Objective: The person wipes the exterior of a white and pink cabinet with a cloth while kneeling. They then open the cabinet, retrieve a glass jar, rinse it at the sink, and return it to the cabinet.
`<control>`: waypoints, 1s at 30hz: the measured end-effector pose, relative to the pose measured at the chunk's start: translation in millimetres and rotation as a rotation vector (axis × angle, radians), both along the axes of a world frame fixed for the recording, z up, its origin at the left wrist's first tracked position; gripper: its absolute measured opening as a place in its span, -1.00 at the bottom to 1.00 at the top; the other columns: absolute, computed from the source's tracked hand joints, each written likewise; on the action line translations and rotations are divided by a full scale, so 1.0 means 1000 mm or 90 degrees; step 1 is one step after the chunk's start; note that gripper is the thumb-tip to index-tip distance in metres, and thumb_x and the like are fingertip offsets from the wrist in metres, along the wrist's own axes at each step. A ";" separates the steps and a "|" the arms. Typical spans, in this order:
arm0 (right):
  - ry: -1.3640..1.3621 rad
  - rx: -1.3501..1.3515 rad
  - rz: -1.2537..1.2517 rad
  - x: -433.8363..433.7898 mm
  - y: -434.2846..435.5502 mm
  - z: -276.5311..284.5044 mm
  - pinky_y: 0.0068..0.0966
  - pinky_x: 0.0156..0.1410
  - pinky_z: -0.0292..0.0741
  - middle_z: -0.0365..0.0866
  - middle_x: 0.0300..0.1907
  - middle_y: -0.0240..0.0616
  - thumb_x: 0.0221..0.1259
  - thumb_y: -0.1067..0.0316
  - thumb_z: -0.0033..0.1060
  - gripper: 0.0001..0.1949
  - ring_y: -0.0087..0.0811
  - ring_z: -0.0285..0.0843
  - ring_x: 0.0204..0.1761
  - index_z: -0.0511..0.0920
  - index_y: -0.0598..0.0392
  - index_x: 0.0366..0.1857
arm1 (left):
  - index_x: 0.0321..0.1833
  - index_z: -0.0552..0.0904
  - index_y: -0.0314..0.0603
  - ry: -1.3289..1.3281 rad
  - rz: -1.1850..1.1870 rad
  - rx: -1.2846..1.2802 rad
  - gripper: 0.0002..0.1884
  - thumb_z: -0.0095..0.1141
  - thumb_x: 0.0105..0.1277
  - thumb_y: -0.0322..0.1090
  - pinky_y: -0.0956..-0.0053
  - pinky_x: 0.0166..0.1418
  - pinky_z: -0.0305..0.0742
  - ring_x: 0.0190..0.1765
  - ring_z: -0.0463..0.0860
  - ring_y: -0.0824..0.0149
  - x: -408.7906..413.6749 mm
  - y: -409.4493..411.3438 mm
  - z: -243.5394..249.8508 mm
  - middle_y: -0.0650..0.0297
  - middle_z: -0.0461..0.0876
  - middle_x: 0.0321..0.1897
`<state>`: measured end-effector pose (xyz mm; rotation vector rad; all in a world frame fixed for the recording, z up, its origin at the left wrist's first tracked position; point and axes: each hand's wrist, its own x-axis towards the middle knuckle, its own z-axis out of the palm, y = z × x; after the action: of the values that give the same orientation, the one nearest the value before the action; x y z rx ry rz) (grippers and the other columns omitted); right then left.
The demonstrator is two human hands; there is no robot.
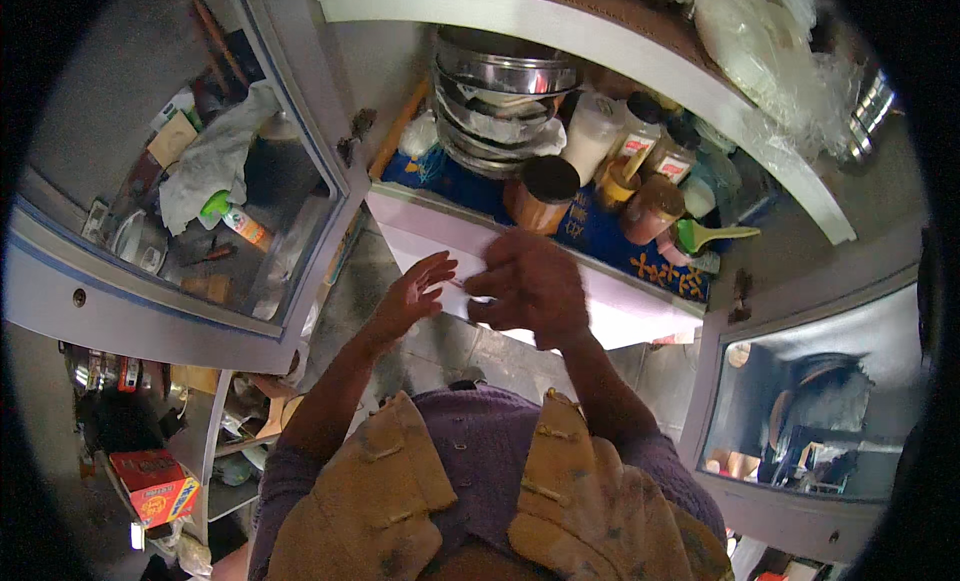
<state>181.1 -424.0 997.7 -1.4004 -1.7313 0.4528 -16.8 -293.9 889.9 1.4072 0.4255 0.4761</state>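
Observation:
My left hand (411, 294) is raised in front of the cabinet shelf, fingers apart and half curled, with nothing visible in it. Close beside it, my right hand (531, 287) is blurred, its fingers bent; whether something is in them is hidden. Just beyond the right hand stands a jar with a dark lid (551, 179) and orange-brown contents, at the shelf's front edge (450, 213). Further right are a brown-filled jar (651, 209), a small yellow-brown pot (617, 185) with a handle sticking out, and a green spoon (720, 236).
Stacked steel pans (510, 74) fill the shelf's left side. Behind the jars stands a tall container of white contents (592, 138). Glazed cabinet doors swing out at left (180, 318) and right (787, 498). Plastic bags (750, 55) lie on the upper shelf. A red box (154, 483) sits lower left.

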 end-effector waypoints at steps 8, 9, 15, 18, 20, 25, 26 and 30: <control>0.854 0.228 -0.220 0.079 -0.033 -0.021 -0.36 -0.07 0.49 0.62 -0.34 -0.31 0.11 0.11 0.21 -0.68 -0.29 0.59 -0.17 0.52 0.07 -0.14 | 0.27 0.37 -0.26 -0.073 0.294 0.470 -0.24 0.47 0.05 -0.16 0.24 0.32 0.36 0.24 0.47 0.11 0.175 0.012 0.011 0.03 0.47 0.18; 0.867 0.233 -0.213 0.078 -0.036 -0.023 -0.37 -0.05 0.48 0.60 -0.32 -0.29 0.12 0.12 0.22 -0.67 -0.28 0.58 -0.16 0.49 0.08 -0.12 | 0.25 0.37 -0.28 -0.104 0.259 0.441 -0.20 0.51 -0.03 -0.18 0.24 0.27 0.40 0.20 0.50 0.07 0.193 0.018 0.015 0.01 0.48 0.14; 0.853 0.234 -0.220 0.076 -0.040 -0.033 -0.38 0.06 0.43 0.50 -0.17 -0.19 0.12 0.21 0.24 -0.57 -0.24 0.51 -0.06 0.36 0.15 0.01 | 0.24 0.37 -0.28 -0.106 0.364 0.376 -0.14 0.56 -0.14 -0.18 0.20 0.24 0.41 0.18 0.51 0.03 0.218 0.011 0.010 -0.02 0.47 0.11; 0.802 0.245 -0.234 0.073 -0.039 -0.034 -0.38 0.12 0.41 0.44 -0.09 -0.14 0.13 0.25 0.25 -0.51 -0.22 0.48 -0.01 0.29 0.19 0.08 | 0.31 0.29 -0.27 -0.208 0.233 0.432 -0.09 0.54 -0.09 -0.17 0.20 0.32 0.33 0.26 0.44 0.04 0.203 -0.006 0.032 0.00 0.41 0.17; 0.738 0.256 -0.241 0.068 -0.040 -0.029 -0.39 0.16 0.39 0.41 -0.04 -0.10 0.13 0.28 0.25 -0.47 -0.21 0.45 0.03 0.24 0.21 0.12 | 0.38 0.21 -0.26 -0.262 0.090 0.420 -0.06 0.50 -0.01 -0.17 0.21 0.36 0.32 0.31 0.41 0.07 0.175 -0.040 0.059 0.01 0.39 0.24; 0.334 0.246 -0.221 0.041 -0.031 -0.001 -0.40 0.25 0.35 0.32 0.09 -0.01 0.14 0.36 0.27 -0.36 -0.18 0.40 0.11 0.12 0.27 0.24 | 0.46 0.10 -0.23 -0.185 0.051 0.008 0.05 0.52 -0.05 -0.16 0.28 0.36 0.33 0.31 0.40 0.20 0.117 -0.071 0.046 0.12 0.37 0.28; 0.233 0.244 -0.203 0.031 -0.025 0.008 -0.40 0.27 0.35 0.30 0.11 0.00 0.14 0.37 0.27 -0.34 -0.17 0.38 0.13 0.10 0.29 0.26 | 0.46 0.11 -0.23 -0.232 0.107 -0.005 0.05 0.51 -0.05 -0.13 0.31 0.32 0.38 0.27 0.43 0.23 0.106 -0.072 0.048 0.15 0.39 0.27; 0.070 0.240 -0.167 -0.032 0.014 0.012 -0.41 0.35 0.32 0.23 0.21 0.07 0.14 0.43 0.28 -0.25 -0.14 0.34 0.19 0.01 0.33 0.35 | 0.33 0.29 -0.21 -0.128 0.352 -0.132 -0.23 0.36 0.09 -0.14 0.34 0.19 0.51 0.17 0.51 0.27 0.057 -0.053 0.072 0.14 0.46 0.17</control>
<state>149.0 -410.3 1010.0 -1.2757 -1.4296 0.0516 40.5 -346.9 961.6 1.0194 0.6818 0.9832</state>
